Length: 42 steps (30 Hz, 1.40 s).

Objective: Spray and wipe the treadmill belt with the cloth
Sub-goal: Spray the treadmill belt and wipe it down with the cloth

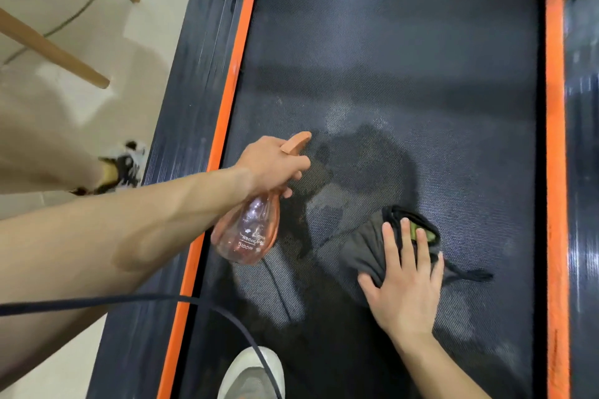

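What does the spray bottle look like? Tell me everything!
The spray bottle is see-through orange plastic with a round belly, white writing and a solid orange spray head. The left hand grips its neck, holding it tilted over the left side of the treadmill belt, head pointing forward. Nothing else touches it.

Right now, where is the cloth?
Head view: the dark grey cloth lies on the treadmill belt, lower right, under the right hand, right of the spray bottle.

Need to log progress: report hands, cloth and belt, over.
Left hand grips spray bottle above belt. Right hand flat on cloth, pressing it to belt. Shoe stands on belt's near end.
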Tool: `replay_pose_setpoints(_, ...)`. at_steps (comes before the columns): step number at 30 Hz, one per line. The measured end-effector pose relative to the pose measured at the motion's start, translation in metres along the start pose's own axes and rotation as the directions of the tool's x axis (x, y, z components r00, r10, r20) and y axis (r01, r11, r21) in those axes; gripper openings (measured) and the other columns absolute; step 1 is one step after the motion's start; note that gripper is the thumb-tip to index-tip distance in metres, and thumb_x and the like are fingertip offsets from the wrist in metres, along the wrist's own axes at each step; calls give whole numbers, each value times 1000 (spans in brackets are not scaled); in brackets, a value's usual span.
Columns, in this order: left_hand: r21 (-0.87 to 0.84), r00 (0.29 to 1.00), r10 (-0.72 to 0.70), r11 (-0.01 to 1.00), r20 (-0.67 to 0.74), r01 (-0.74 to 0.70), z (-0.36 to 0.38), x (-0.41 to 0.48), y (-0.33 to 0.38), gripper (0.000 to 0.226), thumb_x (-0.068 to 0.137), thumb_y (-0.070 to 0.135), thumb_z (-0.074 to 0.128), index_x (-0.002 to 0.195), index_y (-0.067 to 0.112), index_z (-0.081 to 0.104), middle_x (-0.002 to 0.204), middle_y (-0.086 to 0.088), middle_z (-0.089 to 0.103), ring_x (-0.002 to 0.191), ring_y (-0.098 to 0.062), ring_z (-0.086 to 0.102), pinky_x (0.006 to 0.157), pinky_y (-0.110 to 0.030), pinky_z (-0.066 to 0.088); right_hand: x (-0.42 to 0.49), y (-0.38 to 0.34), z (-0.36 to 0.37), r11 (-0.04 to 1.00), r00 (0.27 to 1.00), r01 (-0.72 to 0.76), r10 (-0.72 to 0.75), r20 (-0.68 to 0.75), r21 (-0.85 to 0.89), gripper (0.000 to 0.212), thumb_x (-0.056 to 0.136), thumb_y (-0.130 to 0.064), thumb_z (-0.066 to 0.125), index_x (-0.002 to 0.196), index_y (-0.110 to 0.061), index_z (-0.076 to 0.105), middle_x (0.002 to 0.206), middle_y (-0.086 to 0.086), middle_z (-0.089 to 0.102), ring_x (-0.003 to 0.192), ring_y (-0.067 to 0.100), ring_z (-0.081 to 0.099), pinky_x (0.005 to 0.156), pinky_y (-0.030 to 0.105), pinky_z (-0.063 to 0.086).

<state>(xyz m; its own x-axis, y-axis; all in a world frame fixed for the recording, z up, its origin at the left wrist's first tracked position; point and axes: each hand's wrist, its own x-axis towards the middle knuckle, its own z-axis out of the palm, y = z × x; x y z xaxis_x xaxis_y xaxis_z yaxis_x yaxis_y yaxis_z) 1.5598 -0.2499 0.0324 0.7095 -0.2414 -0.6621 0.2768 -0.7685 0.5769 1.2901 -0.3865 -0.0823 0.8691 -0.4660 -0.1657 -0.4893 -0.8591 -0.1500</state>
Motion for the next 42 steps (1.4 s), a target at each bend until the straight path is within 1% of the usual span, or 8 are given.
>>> replay_pose_setpoints(7, -94, 997, -41, 994, 61, 47, -10, 7, -4, 14, 86, 20, 72, 92, 9, 67, 81, -6, 72, 44, -25, 59, 54, -31, 45, 44, -30, -15, 1000, 1000, -7, 6, 24, 30, 89, 81, -61, 41, 160, -22, 29, 168, 9, 23, 152, 36, 25, 119, 63, 21)
replay_pose_setpoints(15, -143, 998, -65, 988, -6, 63, -27, 12, -19, 49, 70, 32, 71, 104, -4, 70, 77, -4, 71, 51, -29, 62, 65, -43, 48, 278, -84, -41, 984, 985, 162, -165, 45, 73, 83, 93, -65, 44, 162, -31, 13, 171, 3, 9, 157, 28, 8, 123, 60, 9)
replay_pose_setpoints(18, -182, 1000, -21, 983, -3, 20, -32, 13, -21, 43, 73, 31, 71, 108, 6, 72, 81, -9, 69, 64, -29, 62, 64, -39, 53, 238, -101, -29, 989, 989, 142, -140, -51, 33, 85, 88, -62, 45, 161, -28, 20, 170, 7, 17, 155, 31, 18, 122, 61, 13)
replay_pose_setpoints(24, -210, 1000, -8, 978, 4, 9, -38, 9, -18, 29, 91, 13, 70, 110, -10, 67, 87, -12, 67, 63, -25, 51, 48, -26, 51, 123, -81, -11, 810, 804, 586, -586, 99, 25, 90, 78, -65, 45, 160, -31, 26, 170, -1, 19, 155, 24, 20, 122, 55, 16)
replay_pose_setpoints(28, -293, 1000, -12, 956, -7, 10, -36, 14, -22, 26, 80, 23, 73, 104, 19, 62, 87, -9, 68, 67, -29, 53, 55, -31, 52, 253, -83, -35, 930, 930, 367, -366, 41, -24, 85, 87, -64, 40, 161, -28, 21, 170, 2, 17, 156, 26, 15, 123, 57, 15)
replay_pose_setpoints(32, -352, 1000, 0, 936, 3, 1, -33, 7, -32, 31, 77, 24, 73, 104, 18, 60, 85, -11, 66, 73, -27, 53, 57, -35, 51, 254, -93, -29, 987, 985, 158, -159, -62, -27, 83, 91, -62, 34, 162, -22, 18, 170, 8, 16, 156, 29, 16, 123, 59, 14)
replay_pose_setpoints(38, -292, 999, -18, 956, 37, 28, -45, -12, -28, 37, 71, 34, 68, 97, 9, 61, 110, -24, 71, 75, -31, 64, 63, -42, 49, 101, -56, -12, 757, 756, 652, -644, 120, -41, 91, 79, -62, 51, 160, -28, 27, 169, 2, 18, 154, 26, 24, 122, 57, 22)
replay_pose_setpoints(42, -344, 1000, -22, 939, -13, 17, -53, -10, -45, 39, 81, 27, 72, 113, 5, 70, 90, -14, 70, 72, -28, 58, 63, -39, 52, 222, -88, -27, 885, 885, 464, -460, 79, -48, 86, 89, -58, 52, 161, -27, 18, 170, 3, 14, 156, 28, 16, 122, 60, 19)
